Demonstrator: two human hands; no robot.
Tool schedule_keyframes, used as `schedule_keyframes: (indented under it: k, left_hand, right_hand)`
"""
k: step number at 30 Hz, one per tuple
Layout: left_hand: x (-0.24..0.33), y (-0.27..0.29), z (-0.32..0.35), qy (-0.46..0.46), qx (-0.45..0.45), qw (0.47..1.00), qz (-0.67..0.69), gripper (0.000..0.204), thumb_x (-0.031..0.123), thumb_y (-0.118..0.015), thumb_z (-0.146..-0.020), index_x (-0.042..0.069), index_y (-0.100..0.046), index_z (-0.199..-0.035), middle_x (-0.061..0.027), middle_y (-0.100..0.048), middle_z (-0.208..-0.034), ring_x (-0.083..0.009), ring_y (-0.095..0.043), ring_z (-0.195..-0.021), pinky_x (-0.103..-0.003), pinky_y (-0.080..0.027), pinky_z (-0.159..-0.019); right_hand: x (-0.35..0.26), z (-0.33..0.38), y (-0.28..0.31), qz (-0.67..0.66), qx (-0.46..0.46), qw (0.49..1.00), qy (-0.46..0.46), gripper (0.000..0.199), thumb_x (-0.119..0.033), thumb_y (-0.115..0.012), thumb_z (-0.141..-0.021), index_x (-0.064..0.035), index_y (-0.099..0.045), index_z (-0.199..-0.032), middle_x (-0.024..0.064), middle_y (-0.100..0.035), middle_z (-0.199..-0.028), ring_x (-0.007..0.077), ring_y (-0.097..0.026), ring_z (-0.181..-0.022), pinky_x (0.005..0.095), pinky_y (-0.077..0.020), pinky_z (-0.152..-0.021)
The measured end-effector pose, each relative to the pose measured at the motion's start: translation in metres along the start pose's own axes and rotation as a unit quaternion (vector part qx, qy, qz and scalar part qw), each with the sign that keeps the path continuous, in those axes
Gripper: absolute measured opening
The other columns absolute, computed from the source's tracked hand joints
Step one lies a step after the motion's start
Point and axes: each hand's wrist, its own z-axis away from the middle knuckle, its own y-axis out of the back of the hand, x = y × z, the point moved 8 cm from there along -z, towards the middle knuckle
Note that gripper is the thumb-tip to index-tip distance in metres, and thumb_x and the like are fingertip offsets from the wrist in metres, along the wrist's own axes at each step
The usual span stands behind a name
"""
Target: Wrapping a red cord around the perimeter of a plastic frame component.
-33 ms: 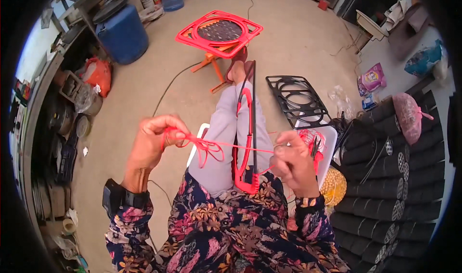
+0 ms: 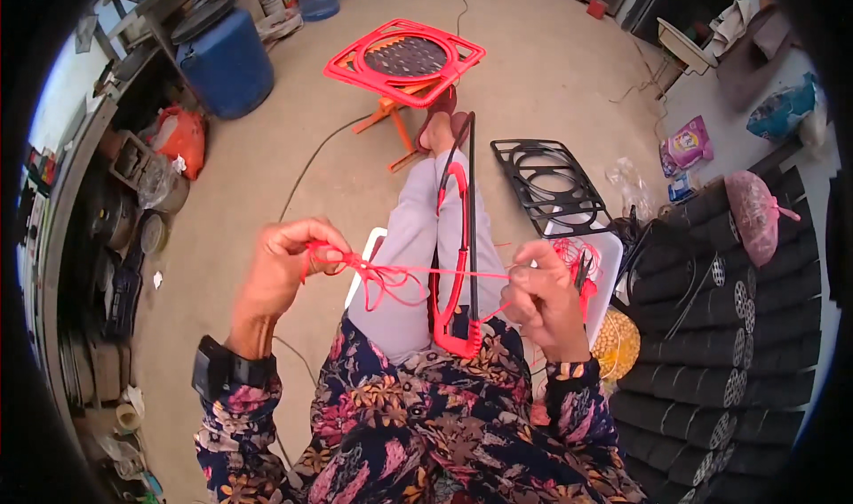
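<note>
My left hand (image 2: 283, 268) pinches a looped bundle of thin red cord (image 2: 380, 277) between thumb and fingers. A strand runs taut from the bundle to my right hand (image 2: 546, 301), whose fingers are closed on it. Across my lap and legs leans a black frame (image 2: 474, 211), partly wrapped in red cord. Tight red coils (image 2: 471, 333) sit at its near corner, below and left of my right hand, and a short length of cord leads from there to that hand.
A red square frame with a round centre (image 2: 355, 70) rests on an orange stand ahead. Right of my legs, a black frame (image 2: 533, 171) leans over a white basin (image 2: 610, 268) holding red cord and a pliers-like tool. Black perforated cylinders (image 2: 684, 362) are stacked right; a blue barrel (image 2: 227, 64) stands left.
The cord bundle's loops have swung and spread slightly. My right hand has shifted a little to the right, and the black frame on my lap has tilted slightly.
</note>
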Motion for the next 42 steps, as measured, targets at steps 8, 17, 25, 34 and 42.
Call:
schedule_keyframes:
  k: [8, 17, 25, 34, 42]
  left_hand:
    - [-0.079, -0.045, 0.017, 0.124, 0.046, 0.990, 0.044, 0.012, -0.006, -0.057, -0.084, -0.003, -0.066, -0.091, -0.0056, -0.065, -0.080, -0.0103, -0.059, -0.069, -0.024, -0.049, -0.066]
    - [-0.094, -0.097, 0.019, 0.129, 0.021, 0.969, 0.208, 0.015, -0.008, -0.059, -0.084, -0.003, -0.064, -0.097, -0.0072, -0.067, -0.090, -0.0107, -0.062, -0.078, -0.023, -0.051, -0.071]
    - [-0.083, -0.088, 0.023, 0.142, 0.029, 0.971, 0.189, 0.013, 0.001, -0.064, -0.084, -0.001, -0.064, -0.097, -0.0071, -0.067, -0.094, -0.0110, -0.062, -0.086, -0.023, -0.048, -0.079]
    - [-0.073, -0.117, 0.046, 0.185, -0.098, 0.962, 0.176, 0.035, 0.004, -0.066, -0.084, -0.002, -0.055, -0.117, -0.0060, -0.066, -0.096, -0.0111, -0.062, -0.089, -0.024, -0.048, -0.082]
    - [-0.062, -0.122, 0.046, 0.081, -0.040, 0.988, 0.124, 0.045, 0.005, -0.069, -0.084, -0.007, -0.047, -0.121, -0.0021, -0.061, -0.086, -0.0065, -0.057, -0.079, -0.020, -0.048, -0.070]
  right_hand:
    - [0.000, 0.004, 0.028, 0.263, -0.012, 0.965, 0.018, 0.012, -0.005, -0.054, -0.086, -0.0056, -0.065, -0.090, 0.0029, -0.054, -0.079, 0.0073, -0.043, -0.057, 0.0210, -0.0326, -0.048]
    - [0.027, 0.007, -0.020, 0.542, 0.014, 0.840, 0.030, 0.036, -0.013, -0.072, -0.081, -0.0049, -0.062, -0.115, -0.0024, -0.043, -0.060, 0.0041, -0.041, -0.056, 0.0242, -0.0336, -0.050]
    - [0.000, 0.010, -0.037, 0.613, -0.043, 0.769, 0.177, 0.013, -0.006, -0.062, -0.086, -0.0015, -0.064, -0.098, 0.0081, -0.057, -0.069, 0.0209, -0.054, -0.061, 0.0314, -0.0433, -0.058]
    - [-0.099, 0.057, -0.101, 0.277, -0.006, 0.925, 0.261, 0.032, -0.033, -0.051, -0.097, -0.0019, -0.058, -0.098, 0.0100, -0.059, -0.074, 0.0194, -0.056, -0.060, 0.0312, -0.0483, -0.061]
    - [-0.096, 0.087, -0.168, 0.075, -0.338, 0.914, 0.210, 0.034, -0.037, -0.031, -0.103, -0.0095, -0.034, -0.083, -0.0003, -0.036, -0.044, 0.0082, -0.020, -0.032, 0.0262, -0.0171, -0.031]
